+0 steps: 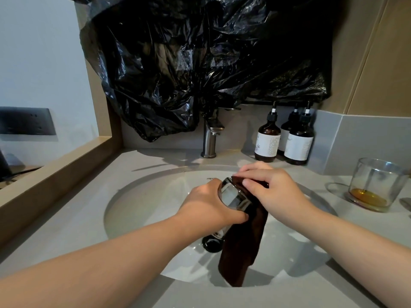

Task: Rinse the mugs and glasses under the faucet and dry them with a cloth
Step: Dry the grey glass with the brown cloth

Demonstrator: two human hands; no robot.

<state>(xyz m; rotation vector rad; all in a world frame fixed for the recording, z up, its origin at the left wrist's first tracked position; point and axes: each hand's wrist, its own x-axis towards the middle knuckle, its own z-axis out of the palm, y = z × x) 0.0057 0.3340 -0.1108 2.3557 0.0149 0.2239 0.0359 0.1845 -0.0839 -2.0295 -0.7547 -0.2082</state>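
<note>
Over the white sink basin, my left hand grips a clear glass tilted on its side. My right hand holds a dark brown cloth against the glass's right side; the cloth's lower end hangs down toward the drain. The metal faucet stands behind the basin with no water running from it. A second clear glass with amber liquid at its bottom and a stirrer inside stands on a coaster on the counter at the right.
Three brown pump bottles stand at the back right of the grey counter. A black plastic bag covers the wall above the faucet. A wooden ledge runs along the left, with a dark wall socket beyond it.
</note>
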